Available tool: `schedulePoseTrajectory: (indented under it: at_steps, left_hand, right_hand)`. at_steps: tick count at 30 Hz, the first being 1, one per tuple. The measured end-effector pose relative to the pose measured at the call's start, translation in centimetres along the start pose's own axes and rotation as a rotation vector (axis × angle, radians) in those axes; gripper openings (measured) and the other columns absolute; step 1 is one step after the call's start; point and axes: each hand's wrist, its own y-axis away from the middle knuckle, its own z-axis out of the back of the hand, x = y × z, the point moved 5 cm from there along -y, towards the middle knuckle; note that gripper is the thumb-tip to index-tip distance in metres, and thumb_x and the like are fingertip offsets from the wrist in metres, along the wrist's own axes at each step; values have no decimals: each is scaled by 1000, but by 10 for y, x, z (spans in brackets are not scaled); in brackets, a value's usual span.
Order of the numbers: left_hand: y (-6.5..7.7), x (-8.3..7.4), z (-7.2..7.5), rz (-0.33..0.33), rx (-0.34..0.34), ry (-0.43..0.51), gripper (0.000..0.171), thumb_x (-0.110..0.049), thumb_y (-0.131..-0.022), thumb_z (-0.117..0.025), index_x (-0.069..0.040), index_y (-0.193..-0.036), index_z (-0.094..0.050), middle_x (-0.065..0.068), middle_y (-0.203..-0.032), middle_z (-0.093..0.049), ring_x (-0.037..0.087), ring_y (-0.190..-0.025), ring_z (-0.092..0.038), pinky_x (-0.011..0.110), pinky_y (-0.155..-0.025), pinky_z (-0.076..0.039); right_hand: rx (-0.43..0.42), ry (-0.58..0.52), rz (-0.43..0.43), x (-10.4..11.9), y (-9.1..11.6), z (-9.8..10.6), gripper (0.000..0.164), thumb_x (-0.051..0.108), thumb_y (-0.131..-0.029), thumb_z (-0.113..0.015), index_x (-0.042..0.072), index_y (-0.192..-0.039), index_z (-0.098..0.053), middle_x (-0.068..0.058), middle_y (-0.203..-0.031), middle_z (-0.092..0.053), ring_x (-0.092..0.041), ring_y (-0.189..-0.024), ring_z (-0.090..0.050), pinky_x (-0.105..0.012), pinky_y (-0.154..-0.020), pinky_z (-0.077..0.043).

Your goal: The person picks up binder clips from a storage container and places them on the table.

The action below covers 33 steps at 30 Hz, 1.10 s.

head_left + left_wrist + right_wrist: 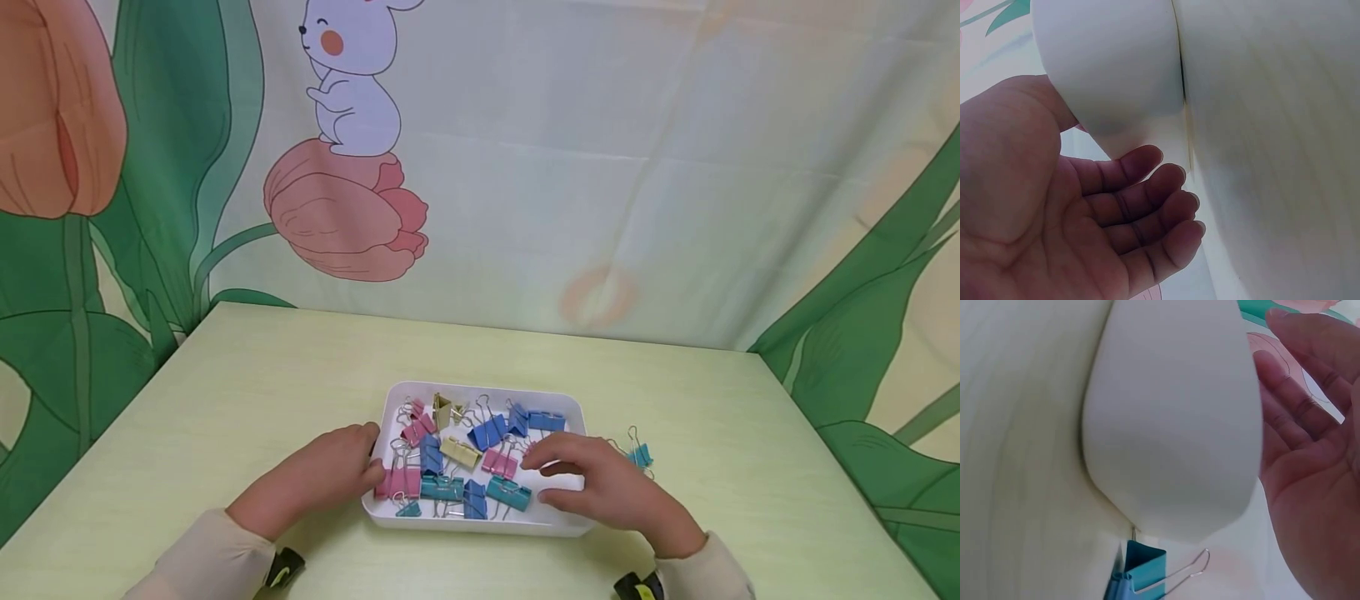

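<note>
A white tray [551,523] holds several binder clips in pink, blue, teal and gold, lying in a loose jumble. My left hand [337,467] grips the tray's left end, thumb over the rim and fingers along the outer wall, as the left wrist view also shows. Over the tray's right part hovers my right hand [600,482], its fingers loosely bent with nothing between them. Closest to its fingertips are a pink binder clip [499,463] and a teal binder clip [509,492]. The right hand hides part of the tray's right end.
Outside the tray, just beyond my right hand, a teal binder clip [641,455] lies on the pale table [315,358]; the right wrist view shows it beside the tray's end. A printed curtain [510,208] with tulips and a rabbit hangs behind the table's far edge.
</note>
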Motion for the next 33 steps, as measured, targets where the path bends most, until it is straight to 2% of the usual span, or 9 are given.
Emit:
schedulePoseTrajectory:
  at_steps: [4,15,23,27,33]
  left_hand:
    - [0,0,-1,-1,3,1,26,-22,-86,-57,-2,-102,-54,4,-77,-49,17,-71,-48,32,-68,-41]
    - [1,-2,1,0,6,6,26,-23,-87,-57,-1,-102,-54,4,-77,-50,17,-72,-49,33,-69,-42]
    - [1,-1,1,13,15,16,28,-23,-87,-57,-1,-104,-54,4,-79,-51,17,-72,-49,33,-68,-42]
    - [1,-1,1,7,11,14,27,-23,-87,-57,-1,-103,-54,4,-77,-50,17,-71,-49,32,-68,-42]
    - [0,-1,0,7,15,13,28,-22,-86,-57,-1,-104,-54,4,-76,-50,17,-71,-49,32,-67,-42]
  right_hand:
    - [14,-5,1,1,-2,-4,31,15,-87,-71,16,-117,-64,6,-118,-62,-24,-111,-62,-28,-94,-51]
    - [48,26,56,3,-8,-17,32,11,-87,-70,18,-118,-65,4,-118,-65,-21,-110,-61,-32,-93,-52]
    - [47,157,133,6,-13,-24,31,12,-87,-69,19,-117,-65,11,-119,-63,-12,-109,-61,-27,-93,-51]
    - [33,214,143,8,-14,-24,29,15,-88,-69,21,-116,-66,13,-118,-64,-8,-109,-60,-28,-95,-49]
    - [61,261,145,7,-14,-28,30,18,-90,-67,22,-120,-65,13,-120,-64,-6,-111,-59,-29,-96,-48]
